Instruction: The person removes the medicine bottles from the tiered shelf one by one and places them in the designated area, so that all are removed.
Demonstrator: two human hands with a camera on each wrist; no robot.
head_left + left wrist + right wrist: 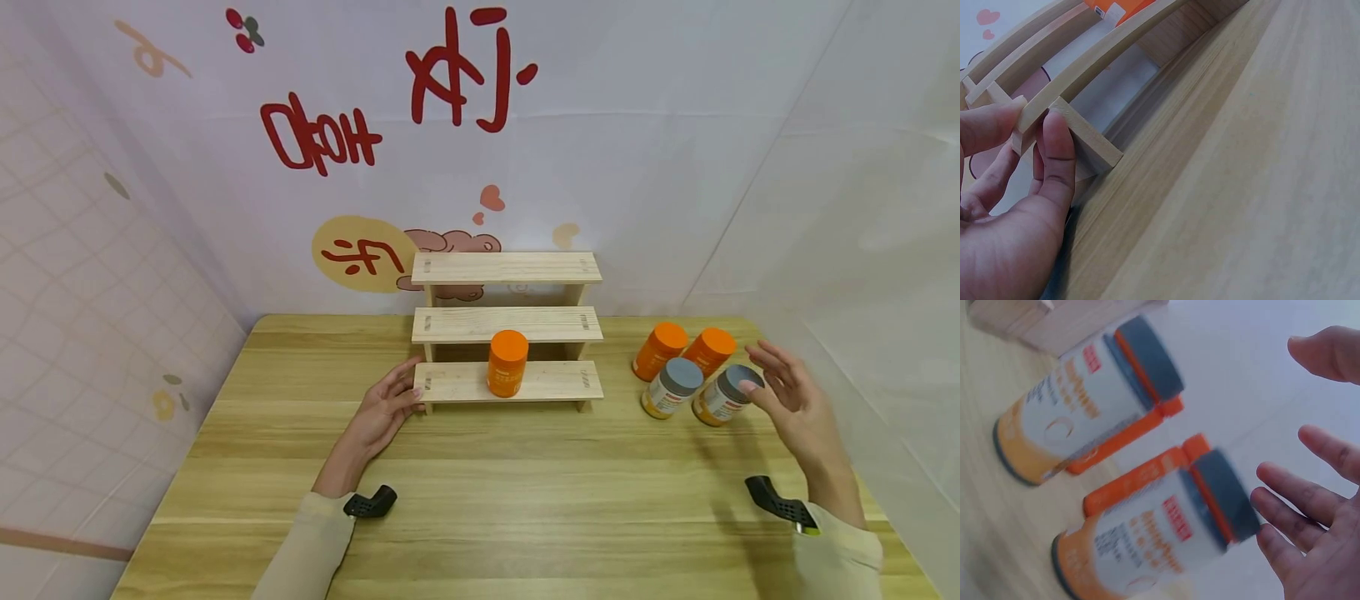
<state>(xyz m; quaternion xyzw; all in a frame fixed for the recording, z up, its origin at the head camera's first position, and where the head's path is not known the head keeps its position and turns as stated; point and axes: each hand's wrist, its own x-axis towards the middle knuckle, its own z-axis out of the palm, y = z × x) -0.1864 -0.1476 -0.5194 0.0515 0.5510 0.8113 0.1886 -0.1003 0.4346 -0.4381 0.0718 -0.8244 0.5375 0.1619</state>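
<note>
My left hand pinches the left end of the lowest step of a three-tier wooden shelf; in the left wrist view the thumb lies on top and fingers curl beneath the board. On that step an orange bottle stands upright. To the right, my right hand is spread beside a grey-capped jar, its thumb overlapping the lid in the head view. In the right wrist view a gap separates thumb and fingers, with nothing between them. A second grey-capped jar stands just left of the first.
Behind the jars stand two more orange bottles, one on the left and one on the right. All sit on a wood-grain table. A printed white curtain hangs behind the shelf and along both sides.
</note>
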